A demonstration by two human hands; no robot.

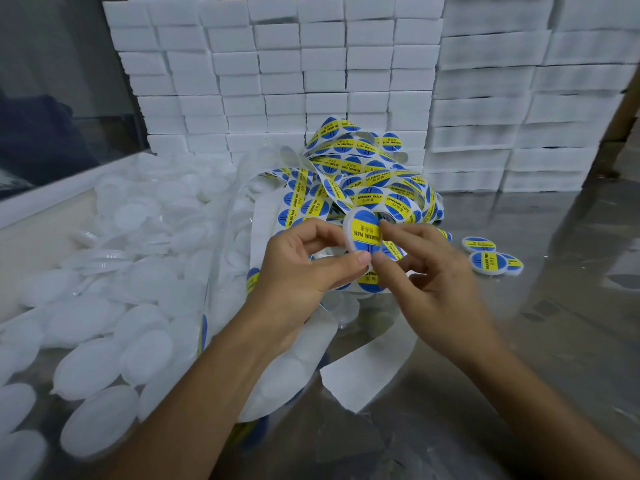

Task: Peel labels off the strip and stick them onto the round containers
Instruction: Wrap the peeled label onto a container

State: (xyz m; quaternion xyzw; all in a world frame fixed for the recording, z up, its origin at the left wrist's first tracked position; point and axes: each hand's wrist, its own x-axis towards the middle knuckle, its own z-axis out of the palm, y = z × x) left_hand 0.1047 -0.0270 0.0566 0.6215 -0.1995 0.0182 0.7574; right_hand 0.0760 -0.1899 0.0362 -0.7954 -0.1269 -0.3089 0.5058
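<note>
Plainly, container: the round white container (362,235) stood on edge between both hands, its face turned up toward the camera, likely so the label (367,231) could be smoothed flat
Left hand: the left hand (304,268) was curled, thumb and forefinger pinching the container's rim; probably steadying it
Right hand: the right hand (426,265) was half-curled, its forefinger tip touching the label; it held nothing that I could see
Strip: the tangled label strip (363,178) lay just beyond the hands
Finished pieces: labelled containers (490,256) sat right of the right hand
Blanks: unlabelled containers (104,334) were heaped left of the left hand; within easy reach
</note>
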